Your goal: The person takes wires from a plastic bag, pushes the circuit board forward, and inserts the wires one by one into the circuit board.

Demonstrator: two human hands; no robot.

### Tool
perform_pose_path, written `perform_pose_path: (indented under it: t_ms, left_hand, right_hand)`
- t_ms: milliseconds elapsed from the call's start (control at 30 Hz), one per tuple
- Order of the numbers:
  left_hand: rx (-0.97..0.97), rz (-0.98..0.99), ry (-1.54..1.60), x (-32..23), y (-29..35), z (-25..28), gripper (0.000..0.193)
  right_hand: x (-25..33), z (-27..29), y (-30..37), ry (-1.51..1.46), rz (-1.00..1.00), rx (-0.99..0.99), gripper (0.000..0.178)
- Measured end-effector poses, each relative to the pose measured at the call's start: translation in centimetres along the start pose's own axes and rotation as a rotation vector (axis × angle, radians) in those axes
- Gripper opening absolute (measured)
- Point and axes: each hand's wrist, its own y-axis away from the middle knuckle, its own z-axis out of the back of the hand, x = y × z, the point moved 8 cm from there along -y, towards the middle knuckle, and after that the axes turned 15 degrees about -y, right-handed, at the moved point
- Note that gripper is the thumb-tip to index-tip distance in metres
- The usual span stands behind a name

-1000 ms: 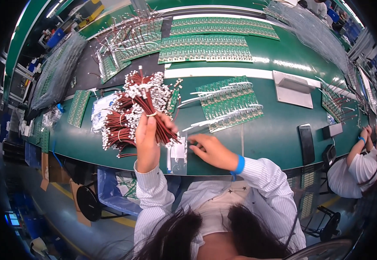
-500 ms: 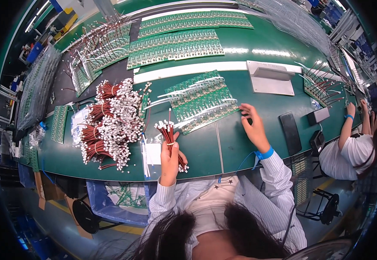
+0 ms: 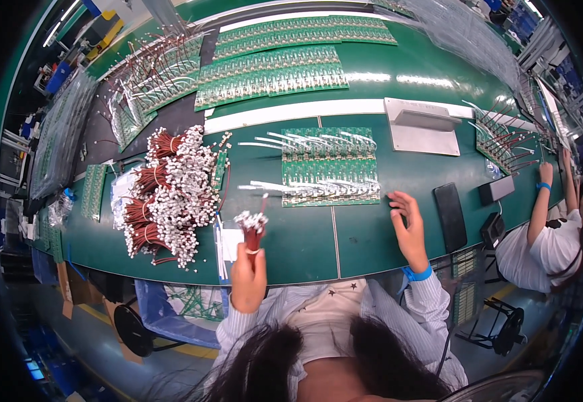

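Note:
In my left hand (image 3: 248, 280) is an upright bundle of red-brown wires (image 3: 254, 240) with white connectors on top, the fingers closed round it below a pale band. My right hand (image 3: 409, 231) is raised over the mat, its fingers apart and holding nothing, a blue strap on its wrist. Between and beyond the hands a green circuit board panel (image 3: 330, 163) lies flat, its sides square to the bench. Two rows of white wires run over the panel, and their ends stick out past its left edge.
A heap of banded wire bundles (image 3: 171, 197) lies left. Farther back are more circuit board panels (image 3: 274, 70). On the right sit a metal block (image 3: 424, 127), a black phone-like slab (image 3: 450, 218) and a dark box (image 3: 497, 189). A co-worker's arm (image 3: 540, 201) reaches in at the far right.
The circuit board panel has turned from slanted to square and sits a little farther right. My right hand has moved slightly right and nearer; my left hand has lowered with the wire bundle.

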Motion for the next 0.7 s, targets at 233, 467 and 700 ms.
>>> perform_pose_path:
  t_ms: [233, 467, 700]
  left_hand:
    - [-0.124, -0.053, -0.38, 1.3, 0.9, 0.6, 0.054]
    - [-0.116, -0.152, -0.448, 0.5, -4.6, -0.9, 0.053]
    - [-0.08, 0.101, 0.286, -0.1, -6.9, -1.5, 0.017]
  right_hand:
    - [2.5, 0.6, 0.5, -0.149, -0.028, -0.044, 0.008]
    - [5.5, -4.2, 1.8, 0.318, 0.269, 0.22, 0.008]
    - [4.1, -6.1, 3.5, 0.555, 0.396, 0.215, 0.01]
